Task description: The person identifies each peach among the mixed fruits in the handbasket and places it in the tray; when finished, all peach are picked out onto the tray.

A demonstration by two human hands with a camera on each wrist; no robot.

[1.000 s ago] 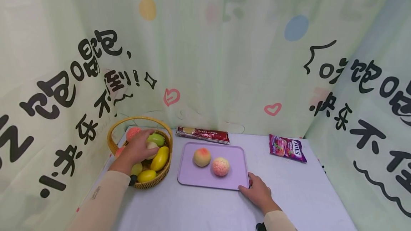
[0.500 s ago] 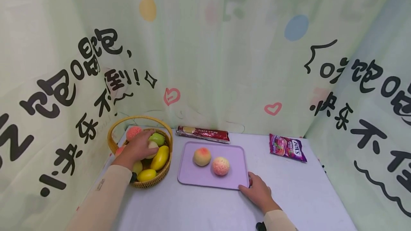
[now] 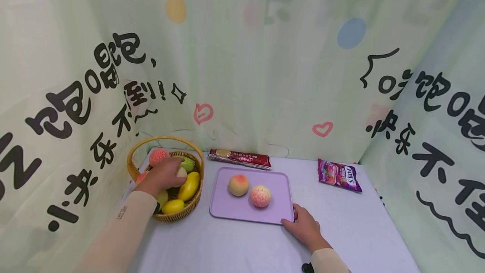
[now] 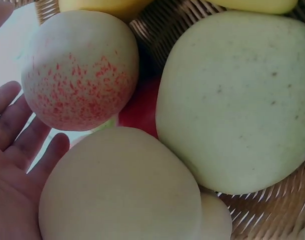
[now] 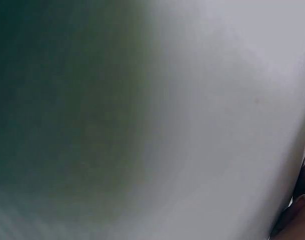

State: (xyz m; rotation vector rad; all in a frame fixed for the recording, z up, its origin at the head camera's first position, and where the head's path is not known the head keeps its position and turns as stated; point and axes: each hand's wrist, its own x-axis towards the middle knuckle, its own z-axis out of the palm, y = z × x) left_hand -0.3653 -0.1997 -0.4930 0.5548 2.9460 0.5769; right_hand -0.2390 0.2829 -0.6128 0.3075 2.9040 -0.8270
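Observation:
My left hand point(image 3: 163, 176) reaches down into a wicker basket point(image 3: 185, 212) of fruit at the left of the table. In the left wrist view its fingers point(image 4: 22, 135) are spread beside a pale peach point(image 4: 80, 70) with red speckles. Large pale round fruits point(image 4: 237, 100) crowd around that peach. At the front right corner of a lilac tray point(image 3: 227, 212), my right hand point(image 3: 305, 226) grips the rim, thumb over the edge. Two peaches point(image 3: 260, 196) lie on the tray. The right wrist view is mostly blurred, with curled fingers point(image 5: 300, 215) at its lower right.
The basket's tall arched handle point(image 3: 170, 138) rises behind the left hand. Yellow fruits point(image 3: 189, 187) and a green one point(image 3: 187, 164) fill its right side. A long dark red packet point(image 3: 239, 159) lies behind the tray, a purple packet point(image 3: 339, 175) to the right. Printed curtains point(image 3: 257, 75) enclose the table.
My left hand has shifted slightly inside the basket, its fingers drawing in a little near the pale fruit. My right hand and the tray stay in place.

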